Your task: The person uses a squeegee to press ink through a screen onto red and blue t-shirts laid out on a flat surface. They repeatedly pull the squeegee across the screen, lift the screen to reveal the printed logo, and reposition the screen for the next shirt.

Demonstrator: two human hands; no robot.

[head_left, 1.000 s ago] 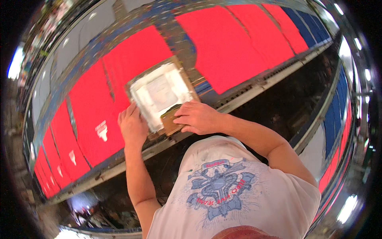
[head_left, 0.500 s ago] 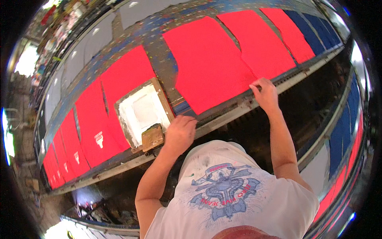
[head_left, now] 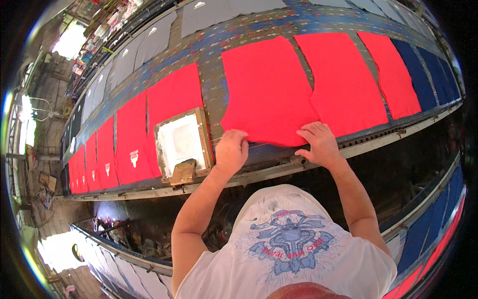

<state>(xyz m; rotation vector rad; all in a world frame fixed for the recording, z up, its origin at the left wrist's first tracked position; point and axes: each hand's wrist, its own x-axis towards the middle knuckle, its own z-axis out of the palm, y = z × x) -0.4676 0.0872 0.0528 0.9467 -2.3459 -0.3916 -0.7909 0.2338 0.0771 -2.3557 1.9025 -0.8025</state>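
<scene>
Apparently, left hand (head_left: pixel 232 150) pinched on cloth (head_left: pixel 271 92)

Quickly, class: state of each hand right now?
Left hand: closed on a red cloth panel, near left corner.
Right hand: open, fingertips on that panel, thumb apart.

Red fabric panel (head_left: pixel 269 89), mostly flat

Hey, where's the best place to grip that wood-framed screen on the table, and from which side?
The screen is probably best gripped by its right-hand rail, from the right: that wood is bare and nearest the left hand, while the brown block covers part of the near edge.
</scene>
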